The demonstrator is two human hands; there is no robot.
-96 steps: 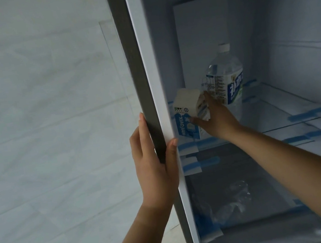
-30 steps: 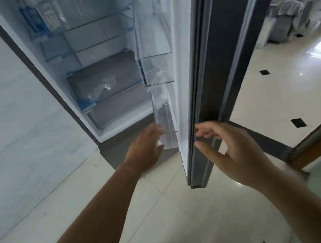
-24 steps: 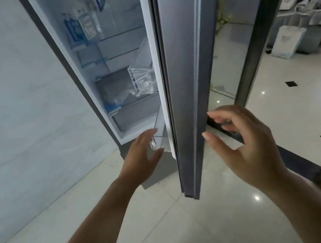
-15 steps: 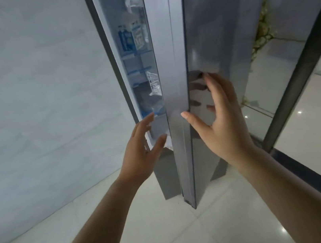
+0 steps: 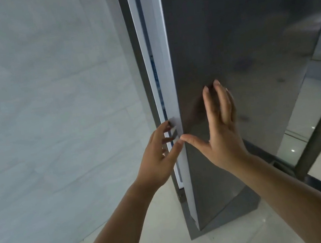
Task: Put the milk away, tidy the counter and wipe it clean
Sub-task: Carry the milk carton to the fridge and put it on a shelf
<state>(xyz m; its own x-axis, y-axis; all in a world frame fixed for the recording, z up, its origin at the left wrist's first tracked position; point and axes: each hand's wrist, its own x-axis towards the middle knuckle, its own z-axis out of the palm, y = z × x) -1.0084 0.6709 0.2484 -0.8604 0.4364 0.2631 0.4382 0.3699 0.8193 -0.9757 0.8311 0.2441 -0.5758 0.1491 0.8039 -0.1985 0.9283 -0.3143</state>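
Grey fridge door (image 5: 246, 35) stands barely ajar mid-frame. My right hand (image 5: 224, 138) presses flat on it; my left hand (image 5: 157, 159), fingers loosely spread, touches its edge.

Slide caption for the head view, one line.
Right hand flat on the grey fridge door, left hand at its edge; only a narrow gap shows.

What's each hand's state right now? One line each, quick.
Left hand: open, fingers at the door edge, holding nothing.
Right hand: open, flat on the door front.
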